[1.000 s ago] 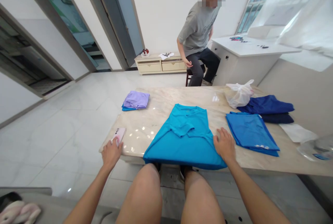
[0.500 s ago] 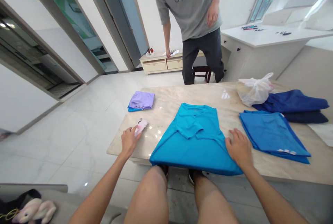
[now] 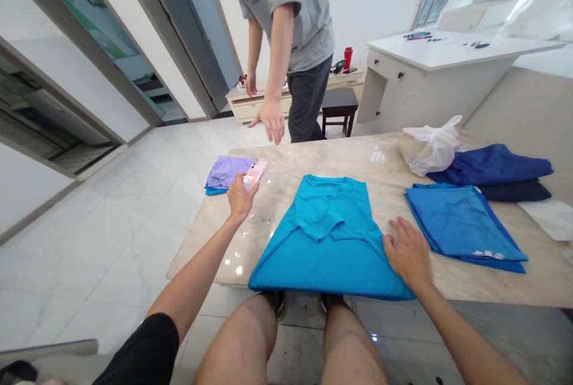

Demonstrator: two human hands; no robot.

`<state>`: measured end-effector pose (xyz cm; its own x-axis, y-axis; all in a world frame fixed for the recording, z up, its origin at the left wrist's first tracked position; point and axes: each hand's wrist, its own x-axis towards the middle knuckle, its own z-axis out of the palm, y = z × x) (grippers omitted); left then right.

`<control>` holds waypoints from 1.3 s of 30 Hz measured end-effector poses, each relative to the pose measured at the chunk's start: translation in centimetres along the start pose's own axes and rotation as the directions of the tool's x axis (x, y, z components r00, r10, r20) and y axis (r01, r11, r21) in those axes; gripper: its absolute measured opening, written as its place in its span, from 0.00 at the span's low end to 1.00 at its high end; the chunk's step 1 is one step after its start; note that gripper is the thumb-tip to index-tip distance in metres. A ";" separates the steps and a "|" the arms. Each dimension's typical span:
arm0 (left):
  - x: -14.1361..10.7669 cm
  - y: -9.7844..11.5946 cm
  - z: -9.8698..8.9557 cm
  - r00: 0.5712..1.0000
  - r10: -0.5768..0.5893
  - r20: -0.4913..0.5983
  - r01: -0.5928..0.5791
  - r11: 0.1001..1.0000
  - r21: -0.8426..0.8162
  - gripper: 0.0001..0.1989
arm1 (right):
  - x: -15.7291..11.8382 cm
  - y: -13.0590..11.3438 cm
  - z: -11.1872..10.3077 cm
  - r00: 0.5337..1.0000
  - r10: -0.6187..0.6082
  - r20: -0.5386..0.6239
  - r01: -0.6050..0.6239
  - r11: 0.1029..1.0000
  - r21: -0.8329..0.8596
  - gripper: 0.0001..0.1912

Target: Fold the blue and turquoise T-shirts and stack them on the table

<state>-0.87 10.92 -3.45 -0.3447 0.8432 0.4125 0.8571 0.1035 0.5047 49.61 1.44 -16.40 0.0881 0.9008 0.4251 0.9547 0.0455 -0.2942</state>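
Note:
A pale pink phone [image 3: 255, 173] is gripped in my left hand [image 3: 240, 199], lifted over the table in front of the purple folded cloth. My right hand [image 3: 409, 253] lies flat at the right edge of a turquoise T-shirt [image 3: 329, 253], fingers spread on the tabletop. The shirt is laid out with its sleeves folded inward and its lower part hanging over the table's near edge. Folded blue clothing [image 3: 463, 221] lies just right of my right hand.
On the marble table [image 3: 215, 242] are folded purple clothing [image 3: 228, 171], a white plastic bag [image 3: 430, 146] and dark blue clothing [image 3: 496, 165]. Across the table stands a person in a grey shirt [image 3: 304, 21], one hand [image 3: 271, 119] stretched toward the table. A stool [image 3: 339, 101] is behind.
My left hand has raised the phone from the table and moved it forward. The other person has turned, stepped left and extended a hand. My right hand has stayed beside the shirt.

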 end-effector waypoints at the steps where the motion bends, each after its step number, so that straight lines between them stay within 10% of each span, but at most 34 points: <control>1: 0.3 0.3 0.3 1.000 -0.009 -0.017 0.009 1.000 -0.021 0.28 | 0.0 0.0 0.0 1.000 0.001 0.004 -0.001 1.000 0.005 0.26; 16: 2.5 1.0 3.5 0.985 0.079 -0.153 -0.090 0.994 -0.064 0.38 | 0.2 -0.2 -0.6 0.999 0.015 0.036 -0.015 1.000 -0.006 0.26; 25: -4.8 6.1 11.5 0.911 0.100 0.401 -0.083 0.995 -0.059 0.20 | 0.8 0.4 -0.5 0.995 0.066 0.073 -0.068 0.997 0.029 0.25; 29: -3.1 7.5 14.3 0.870 0.195 0.453 -0.198 0.979 -0.040 0.24 | 5.8 -1.7 0.9 0.956 0.228 0.185 -0.228 0.973 -0.023 0.23; 35: 2.0 5.5 17.5 0.845 0.326 0.423 -0.314 0.944 -0.101 0.10 | 17.8 -7.0 5.8 0.889 0.137 0.437 -0.189 0.979 0.077 0.15; 39: 9.3 5.2 17.3 0.911 0.299 0.284 -0.261 0.951 -0.165 0.12 | 26.3 -9.8 6.4 0.969 0.038 0.243 -0.119 0.938 0.327 0.13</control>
<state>6.96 28.40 -10.11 0.0515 0.9490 0.3110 0.8419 -0.2087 0.4976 40.81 27.45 -7.79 0.0530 0.9798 0.1929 0.7916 0.0766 -0.6062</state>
